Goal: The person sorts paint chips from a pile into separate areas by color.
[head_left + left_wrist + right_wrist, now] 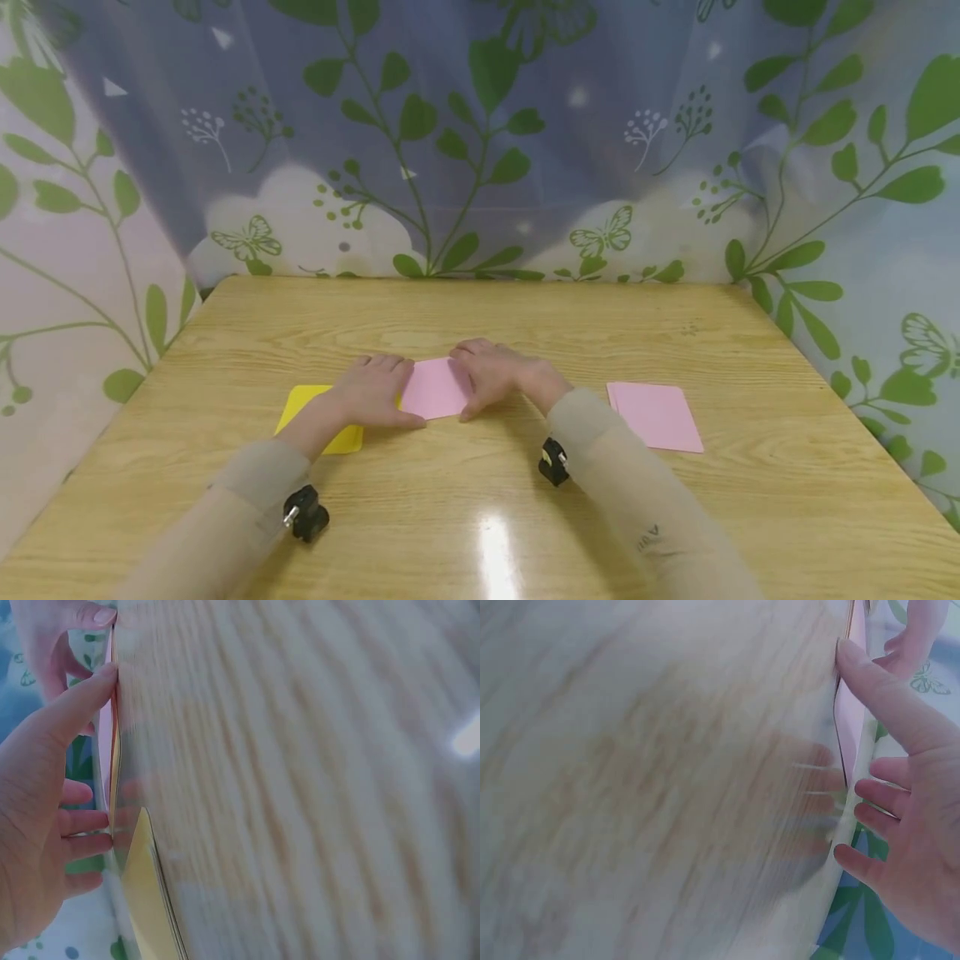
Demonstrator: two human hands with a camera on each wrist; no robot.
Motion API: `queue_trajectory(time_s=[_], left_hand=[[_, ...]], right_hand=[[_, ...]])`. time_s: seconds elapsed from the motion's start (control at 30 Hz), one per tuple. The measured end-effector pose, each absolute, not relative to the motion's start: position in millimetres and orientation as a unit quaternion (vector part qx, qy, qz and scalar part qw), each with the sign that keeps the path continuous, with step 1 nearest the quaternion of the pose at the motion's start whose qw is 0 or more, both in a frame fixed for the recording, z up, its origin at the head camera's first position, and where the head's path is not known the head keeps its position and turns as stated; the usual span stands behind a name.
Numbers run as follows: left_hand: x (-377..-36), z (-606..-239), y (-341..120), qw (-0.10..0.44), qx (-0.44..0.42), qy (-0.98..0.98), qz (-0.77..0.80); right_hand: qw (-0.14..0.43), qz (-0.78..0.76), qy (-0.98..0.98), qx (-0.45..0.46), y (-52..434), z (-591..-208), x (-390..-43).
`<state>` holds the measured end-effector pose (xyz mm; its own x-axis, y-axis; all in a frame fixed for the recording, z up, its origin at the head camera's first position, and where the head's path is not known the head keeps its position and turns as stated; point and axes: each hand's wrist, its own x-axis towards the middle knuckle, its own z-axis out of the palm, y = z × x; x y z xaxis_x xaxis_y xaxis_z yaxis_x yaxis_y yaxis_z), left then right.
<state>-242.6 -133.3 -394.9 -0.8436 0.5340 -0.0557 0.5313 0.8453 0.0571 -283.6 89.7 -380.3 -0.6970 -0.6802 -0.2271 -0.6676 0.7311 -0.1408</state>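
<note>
A pink square sheet (437,388) lies mid-table between the two hands, with a sliver of yellow under its left edge. My left hand (373,390) sits at its left side, thumb touching the near edge and fingers extended along the far side. At the right side, my right hand (491,373) has its thumb tip at the near edge and its fingers spread toward the far edge. The right wrist view shows that thumb (877,690) on the sheet's edge, the other fingers apart. Beneath the left wrist is a yellow stack of sheets (300,406), partly hidden by the hand.
To the right, beyond the right forearm, lies another pink stack of sheets (656,417). The wooden table (480,317) ends at a printed curtain (465,167) behind. Black camera mounts (306,512) hang at both sleeves.
</note>
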Motion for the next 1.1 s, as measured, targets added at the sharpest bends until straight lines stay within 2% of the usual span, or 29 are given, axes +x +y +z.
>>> queue_trajectory(time_s=[0.67, 1.1], left_hand=[[-251.0, -390.7, -131.5, 0.019, 0.315, 0.948, -0.024], [-255.4, -389.1, -133.8, 0.011, 0.318, 0.948, 0.003]], right_hand=[[0.148, -0.003, 0.915, -0.374, 81.5, -380.2, -292.7], [0.156, -0.005, 0.913, -0.376, 79.3, -377.5, -292.5]])
